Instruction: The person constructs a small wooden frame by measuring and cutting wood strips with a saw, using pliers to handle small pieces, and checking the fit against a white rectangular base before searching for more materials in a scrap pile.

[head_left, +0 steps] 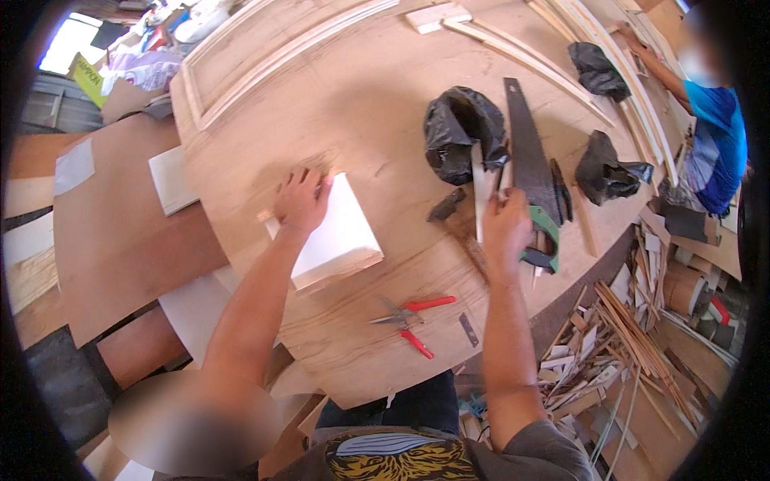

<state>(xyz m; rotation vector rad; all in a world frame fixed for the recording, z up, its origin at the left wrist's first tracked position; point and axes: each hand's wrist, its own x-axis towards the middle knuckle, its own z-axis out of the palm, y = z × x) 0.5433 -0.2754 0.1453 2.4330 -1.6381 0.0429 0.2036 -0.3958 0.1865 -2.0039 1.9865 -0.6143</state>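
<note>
My left hand (303, 200) rests with fingers apart on the upper-left part of a white board (341, 228) on the plywood worktable. My right hand (507, 224) has its fingers closed around a narrow wooden strip (505, 178), just left of a handsaw (523, 132) with a green-and-black handle. Above my right hand lies a crumpled black plastic bag (457, 128) with strips at its opening. A dark, rough piece (445, 204) sits to the left of that hand. Red-handled snips (417, 321) lie lower on the table, beside a small dark metal plate (469, 329).
Wooden frames (281, 30), long strips (545, 68) and more black bags (597, 68) lie on the worktable (377, 96). At the right, a co-worker in a blue shirt (710, 160) reaches onto the table. Scrap wood (642, 345) is heaped below right; stacked boards (128, 240) stand left.
</note>
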